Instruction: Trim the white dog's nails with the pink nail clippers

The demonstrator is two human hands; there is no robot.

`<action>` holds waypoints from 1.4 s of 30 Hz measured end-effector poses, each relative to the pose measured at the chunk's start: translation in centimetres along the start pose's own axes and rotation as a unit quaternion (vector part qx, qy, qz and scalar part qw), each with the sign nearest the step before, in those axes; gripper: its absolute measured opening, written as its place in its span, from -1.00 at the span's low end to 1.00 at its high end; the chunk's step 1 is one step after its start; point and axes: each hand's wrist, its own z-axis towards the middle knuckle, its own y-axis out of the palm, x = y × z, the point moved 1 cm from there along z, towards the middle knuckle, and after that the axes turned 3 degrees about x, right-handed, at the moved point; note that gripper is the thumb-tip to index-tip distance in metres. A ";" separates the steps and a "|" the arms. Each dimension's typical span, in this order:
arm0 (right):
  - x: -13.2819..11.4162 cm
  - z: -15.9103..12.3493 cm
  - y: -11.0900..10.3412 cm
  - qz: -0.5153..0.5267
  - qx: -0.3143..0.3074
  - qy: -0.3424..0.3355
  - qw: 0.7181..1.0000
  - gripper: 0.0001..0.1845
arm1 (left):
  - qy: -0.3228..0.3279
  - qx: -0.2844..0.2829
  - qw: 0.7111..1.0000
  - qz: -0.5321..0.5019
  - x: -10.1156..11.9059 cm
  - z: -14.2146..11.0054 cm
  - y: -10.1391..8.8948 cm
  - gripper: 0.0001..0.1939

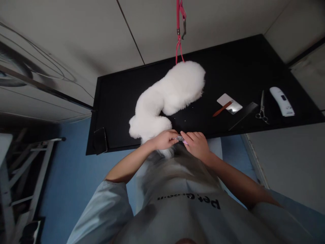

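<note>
A fluffy white dog (162, 91) is on the black grooming table, curving from the back middle to the near edge. My left hand (166, 139) is closed at the dog's near end, apparently around a paw hidden by my fingers. My right hand (197, 143) grips a nail clipper (180, 138) with a shiny metal head and a pinkish-purple handle. The clipper's head sits between my two hands, right at the left fingertips. Whether its jaws touch a claw is too small to tell.
A pink grooming loop (178, 51) hangs down to the dog. On the right of the black table (228, 64) lie a slicker brush (222, 108), a comb (245, 114), scissors (262, 107) and a white electric trimmer (281, 101). A dark phone-like slab (101, 140) lies at the left corner.
</note>
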 end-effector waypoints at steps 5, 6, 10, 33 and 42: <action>0.1 0.2 -0.1 -0.015 -0.010 -0.017 1.000 -0.55 | -0.006 0.009 0.999 -0.034 0.0 -0.1 -0.1 -0.77; 0.1 0.3 -0.1 -0.017 -0.012 -0.018 1.000 -0.55 | -0.005 0.009 0.999 -0.038 0.0 -0.1 -0.2 -0.78; 0.3 0.3 -0.2 -0.016 -0.026 -0.015 0.999 -0.54 | -0.005 0.008 0.999 -0.051 0.0 0.0 -0.4 -0.78; 1.8 18.0 -7.9 0.261 -0.004 0.029 0.965 -0.68 | -0.358 0.385 0.518 -0.675 -1.6 -4.1 3.7 -0.70; 5.9 35.3 -2.3 0.127 -0.306 0.098 0.938 -0.74 | -0.267 0.456 0.416 -0.740 -4.7 2.4 3.0 -0.40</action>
